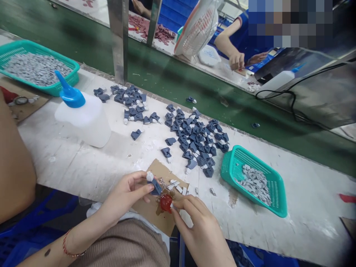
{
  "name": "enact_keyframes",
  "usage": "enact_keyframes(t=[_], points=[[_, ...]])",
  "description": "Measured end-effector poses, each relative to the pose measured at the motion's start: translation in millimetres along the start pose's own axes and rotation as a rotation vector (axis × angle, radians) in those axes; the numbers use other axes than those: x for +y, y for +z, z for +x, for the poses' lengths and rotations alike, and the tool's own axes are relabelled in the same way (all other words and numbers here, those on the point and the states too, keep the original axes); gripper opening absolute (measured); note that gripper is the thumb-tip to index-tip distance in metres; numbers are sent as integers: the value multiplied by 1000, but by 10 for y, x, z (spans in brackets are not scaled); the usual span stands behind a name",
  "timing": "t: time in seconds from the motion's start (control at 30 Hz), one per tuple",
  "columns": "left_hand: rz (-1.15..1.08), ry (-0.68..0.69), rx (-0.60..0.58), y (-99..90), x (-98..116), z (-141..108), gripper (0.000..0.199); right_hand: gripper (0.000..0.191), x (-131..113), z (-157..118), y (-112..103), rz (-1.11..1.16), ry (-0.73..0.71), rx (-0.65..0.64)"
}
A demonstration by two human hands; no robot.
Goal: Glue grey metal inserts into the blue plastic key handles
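Observation:
A dark blue plastic part (pixel 156 188) with a whitish-grey piece at its upper end is pinched between the thumb and fingers of my left hand (pixel 129 191). My right hand (pixel 197 218) pinches a small grey piece (pixel 171 205) at the edge of a round red item (pixel 166 203). That red item rests on a brown cardboard sheet (pixel 164 168), where wet-looking brown stains surround it. Several loose grey pieces (pixel 174 184) lie on the cardboard just behind my hands.
Many dark blue parts (pixel 194 137) are spread behind the cardboard. A green basket (pixel 282 200) of grey pieces stands right, another (pixel 75 76) far left. A white bottle (pixel 89 118) with a blue nozzle stands left. Across the green strip, a person's hand (pixel 237 61) works.

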State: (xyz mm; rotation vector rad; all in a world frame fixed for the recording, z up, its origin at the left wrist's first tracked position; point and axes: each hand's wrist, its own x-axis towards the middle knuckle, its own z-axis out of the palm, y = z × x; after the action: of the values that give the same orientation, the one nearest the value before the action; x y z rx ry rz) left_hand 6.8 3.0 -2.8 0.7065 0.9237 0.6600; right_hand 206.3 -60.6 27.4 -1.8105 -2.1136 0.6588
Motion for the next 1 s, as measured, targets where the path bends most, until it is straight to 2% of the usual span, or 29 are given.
enact_keyframes(t=[0.2, 0.7, 0.83, 1.0], points=[[-101, 11, 31, 25, -35, 32, 26, 13, 5, 9, -3, 32, 13, -9], [-46, 65, -18, 79, -194, 83, 20, 15, -41, 9, -13, 62, 32, -5], [-52, 41, -10, 120, -191, 76, 24, 14, -66, 20, -78, 201, 81, -4], [-65, 35, -76, 212, -148, 47, 22, 7, 9, 75, -234, 520, 211, 115]])
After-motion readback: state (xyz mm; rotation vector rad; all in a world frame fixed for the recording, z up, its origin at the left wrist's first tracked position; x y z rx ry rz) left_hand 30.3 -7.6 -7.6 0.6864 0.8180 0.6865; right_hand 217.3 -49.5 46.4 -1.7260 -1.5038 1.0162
